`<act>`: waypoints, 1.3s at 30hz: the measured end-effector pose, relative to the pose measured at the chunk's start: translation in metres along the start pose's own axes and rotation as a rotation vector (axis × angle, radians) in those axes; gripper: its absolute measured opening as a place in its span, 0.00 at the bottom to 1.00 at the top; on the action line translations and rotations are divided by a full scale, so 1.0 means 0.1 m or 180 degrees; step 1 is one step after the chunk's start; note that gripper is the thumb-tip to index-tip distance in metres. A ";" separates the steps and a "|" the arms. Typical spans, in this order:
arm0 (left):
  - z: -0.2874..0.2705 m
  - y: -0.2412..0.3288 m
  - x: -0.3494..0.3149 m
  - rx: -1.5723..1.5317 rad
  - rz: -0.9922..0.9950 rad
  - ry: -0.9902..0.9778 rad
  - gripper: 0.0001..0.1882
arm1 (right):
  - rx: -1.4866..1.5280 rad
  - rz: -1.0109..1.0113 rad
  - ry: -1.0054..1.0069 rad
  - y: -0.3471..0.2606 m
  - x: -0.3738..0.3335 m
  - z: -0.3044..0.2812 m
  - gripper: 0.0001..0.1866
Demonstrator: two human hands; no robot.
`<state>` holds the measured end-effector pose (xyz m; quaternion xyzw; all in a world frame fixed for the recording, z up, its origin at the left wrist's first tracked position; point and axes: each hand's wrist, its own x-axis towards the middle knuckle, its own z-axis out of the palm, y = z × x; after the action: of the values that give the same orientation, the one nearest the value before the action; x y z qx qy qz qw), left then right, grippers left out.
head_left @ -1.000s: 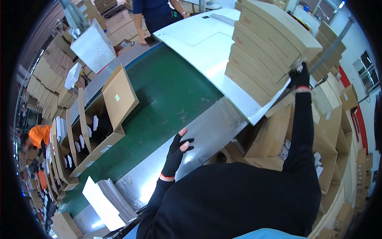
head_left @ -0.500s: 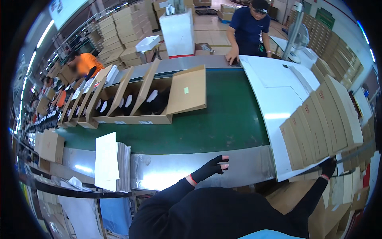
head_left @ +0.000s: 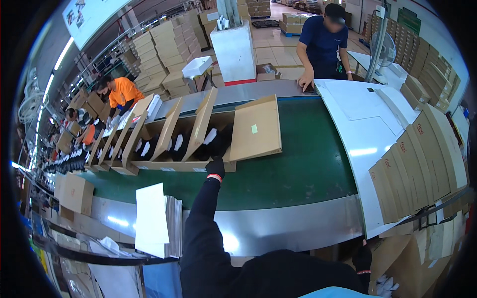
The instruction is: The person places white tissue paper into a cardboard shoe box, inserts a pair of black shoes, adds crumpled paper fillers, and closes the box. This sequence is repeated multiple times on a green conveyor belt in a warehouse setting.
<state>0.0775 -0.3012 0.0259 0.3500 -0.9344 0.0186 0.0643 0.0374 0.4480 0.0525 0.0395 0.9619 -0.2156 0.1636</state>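
My left hand (head_left: 215,168), in a black glove with bare fingertips, is closed on the near wall of the closest open cardboard box (head_left: 185,165). Black items with white paper (head_left: 211,136) lie inside, and the box's lid flap (head_left: 256,128) leans out to the right. It is the nearest of several open boxes in a row on the green conveyor belt (head_left: 303,144). Low at the right, my right hand (head_left: 362,257) hangs beside the near corner of the white table (head_left: 355,131). One finger points up; the others are partly hidden, and nothing shows in it.
Closed cardboard boxes (head_left: 412,171) stand in a row on the white table. A stack of white sheets (head_left: 151,213) stands on the metal edge (head_left: 278,223) nearest me. Across the belt a person in dark blue (head_left: 323,47) rests a hand on the far edge; one in orange (head_left: 126,92) works further left.
My left hand has reached forward from above the metal edge to the box wall. My right hand has come away from the row of closed boxes, down and inward. The view has shifted.
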 end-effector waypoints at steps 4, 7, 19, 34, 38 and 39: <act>0.23 -0.20 0.33 0.0354 0.0485 0.0052 0.11 | 0.0160 -0.0800 0.0380 -0.14 -0.27 0.20 0.18; 0.17 0.04 0.44 0.0154 0.1374 0.0264 0.07 | 0.0053 -0.1159 0.0551 -0.13 -0.39 0.21 0.18; -0.38 1.83 -2.10 -0.1646 0.3559 -0.0235 0.12 | 0.3055 -0.1660 0.2063 -1.56 0.50 -0.52 0.16; -1.13 2.10 -2.02 -0.1977 0.0732 0.0458 0.41 | -0.0702 -0.4062 -0.1948 -2.54 -0.33 0.75 0.27; -1.36 1.84 -1.82 -0.1785 0.0473 -0.0480 0.41 | -0.1043 -0.4116 -0.1996 -2.45 -0.24 1.06 0.25; -1.35 1.81 -1.81 -0.1722 0.0406 -0.0821 0.42 | -0.1320 -0.3978 -0.2092 -2.48 -0.27 1.05 0.24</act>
<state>0.1084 -0.0359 0.1378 0.2602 -0.9260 -0.2715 0.0347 0.0579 0.1786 0.0712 -0.6146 0.7272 -0.0831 0.2942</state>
